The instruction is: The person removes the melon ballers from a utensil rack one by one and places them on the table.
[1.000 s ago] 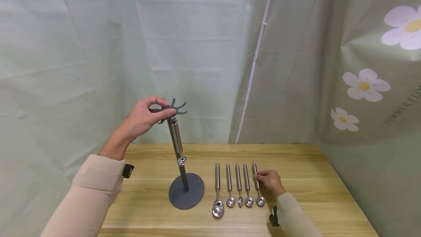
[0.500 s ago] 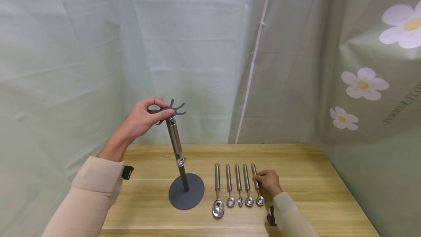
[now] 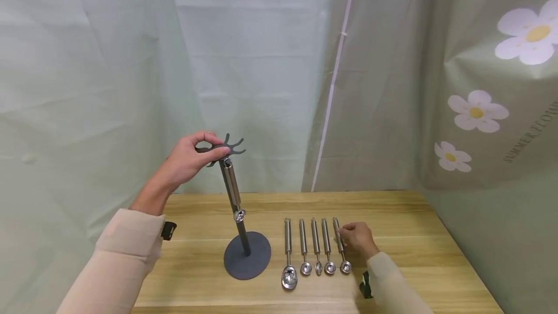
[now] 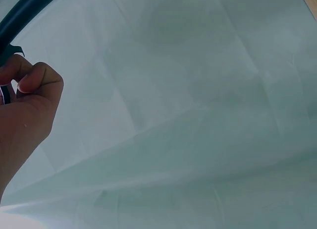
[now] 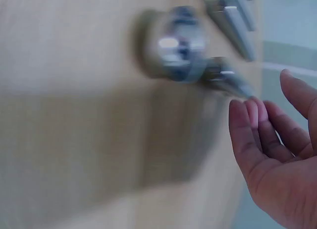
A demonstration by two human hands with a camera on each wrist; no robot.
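Note:
A dark grey stand (image 3: 247,258) with a round base and a leaning pole stands on the wooden table (image 3: 418,222). My left hand (image 3: 192,156) pinches the hook crown (image 3: 228,147) at its top. In the left wrist view that hand (image 4: 27,97) shows curled fingers. One steel scoop (image 3: 232,188) hangs from the crown. Several steel scoops lie in a row right of the base. My right hand (image 3: 356,239) rests its fingertips on the handle of the rightmost scoop (image 3: 340,251). The right wrist view is blurred and shows the scoop head (image 5: 178,43) and relaxed fingers (image 5: 250,135) by the handle.
Pale green sheets hang behind and to the left of the table. A flower-printed sheet (image 3: 477,110) closes the right side. The largest scoop (image 3: 288,265) lies at the left end of the row, close to the stand's base.
Hardly anything has moved. My right hand stays at the rightmost scoop's handle with a small shift. My left hand keeps its pinch on the hook crown.

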